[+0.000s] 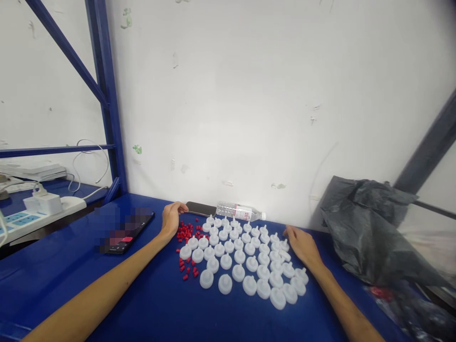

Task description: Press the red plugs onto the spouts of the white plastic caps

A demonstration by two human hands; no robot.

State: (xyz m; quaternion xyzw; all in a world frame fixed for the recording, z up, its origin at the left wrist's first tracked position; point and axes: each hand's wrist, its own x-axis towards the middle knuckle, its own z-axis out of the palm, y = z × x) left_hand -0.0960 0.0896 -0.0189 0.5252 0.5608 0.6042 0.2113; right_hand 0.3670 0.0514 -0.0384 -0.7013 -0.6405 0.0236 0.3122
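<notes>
A spread of white round plastic caps with narrow nozzles [239, 256] stands on the blue table, with small red plugs [185, 230] scattered along its left side. At the back left of the spread is my left hand [171, 219], fingers loosely bent beside the red plugs. Its fingertips come close to the left end of a dark phone [201, 209]; whether they touch it I cannot tell. On the other side, my right hand [301, 242] rests by the right edge of the white caps, fingers loosely out and nothing visible in them.
A clear water bottle [239, 212] lies against the wall behind the caps. Another dark device [133, 232], partly blurred, lies left of my left forearm. A grey plastic bag [370, 228] fills the right side. Far left are a power strip [74, 206] and a blue metal post [109, 104].
</notes>
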